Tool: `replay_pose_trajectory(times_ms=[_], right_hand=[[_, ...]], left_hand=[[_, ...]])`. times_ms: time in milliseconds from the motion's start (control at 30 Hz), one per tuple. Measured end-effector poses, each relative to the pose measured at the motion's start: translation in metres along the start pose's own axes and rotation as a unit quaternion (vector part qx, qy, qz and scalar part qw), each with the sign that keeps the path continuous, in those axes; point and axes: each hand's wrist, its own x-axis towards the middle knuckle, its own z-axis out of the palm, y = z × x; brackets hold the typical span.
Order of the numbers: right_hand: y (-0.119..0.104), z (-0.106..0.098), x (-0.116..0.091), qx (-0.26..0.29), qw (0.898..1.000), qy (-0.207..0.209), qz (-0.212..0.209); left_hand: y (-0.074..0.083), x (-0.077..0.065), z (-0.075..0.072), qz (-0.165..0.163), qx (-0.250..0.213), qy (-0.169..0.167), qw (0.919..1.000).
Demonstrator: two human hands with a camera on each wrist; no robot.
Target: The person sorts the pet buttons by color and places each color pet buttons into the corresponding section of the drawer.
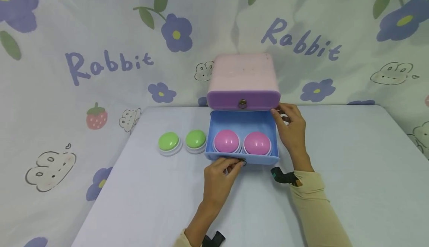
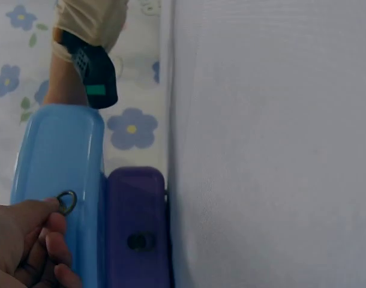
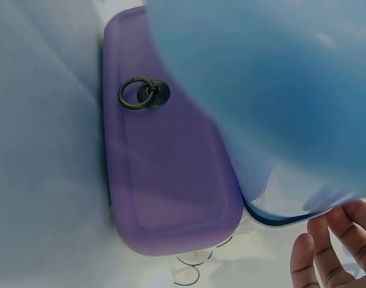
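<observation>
A small chest [image 1: 244,72] with a pink top stands at the back of the table, its blue drawer [image 1: 242,119] pulled out. Two pink domes [image 1: 226,141] on white bases sit side by side in that drawer, near its front. My left hand [image 1: 219,176] pinches the drawer's ring pull [image 2: 68,203] between thumb and finger. At the chest's right side is my right hand [image 1: 291,124], its fingertips [image 3: 318,225] against the edge beside the blue drawer. A purple drawer [image 1: 231,100] above is closed, and a lower purple drawer [image 3: 177,174] with a ring pull is closed too.
Two green domes [image 1: 168,141] on white bases stand on the white table [image 1: 140,202], left of the blue drawer; the nearer one is close to its side. A patterned cloth [image 1: 117,27] hangs directly behind the chest.
</observation>
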Motion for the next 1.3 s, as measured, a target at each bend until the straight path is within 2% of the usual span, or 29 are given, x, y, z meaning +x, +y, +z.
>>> replay_pose_trajectory(times_ms=[467, 667, 900, 1067, 1300], right_hand=[[0.0, 0.0, 0.0, 0.008, 1.0, -0.002, -0.014], [0.002, 0.001, 0.001, -0.003, 1.0, -0.004, -0.008], [0.036, 0.001, 0.007, -0.014, 1.0, -0.001, -0.007], [0.045, 0.0, 0.009, -0.015, 1.0, -0.001, -0.002], [0.043, 0.003, 0.008, -0.027, 1.0, -0.008, -0.003]], left_hand=[[0.0, 0.005, -0.002, -0.004, -0.003, -0.004, 1.0], [0.0, 0.009, -0.003, -0.021, -0.004, -0.004, 0.9998], [-0.001, 0.012, 0.002, -0.027, -0.025, -0.006, 0.9993], [-0.003, 0.02, 0.006, -0.017, -0.027, -0.01, 0.9994], [-0.01, 0.041, 0.007, -0.025, -0.023, -0.003, 0.9994]])
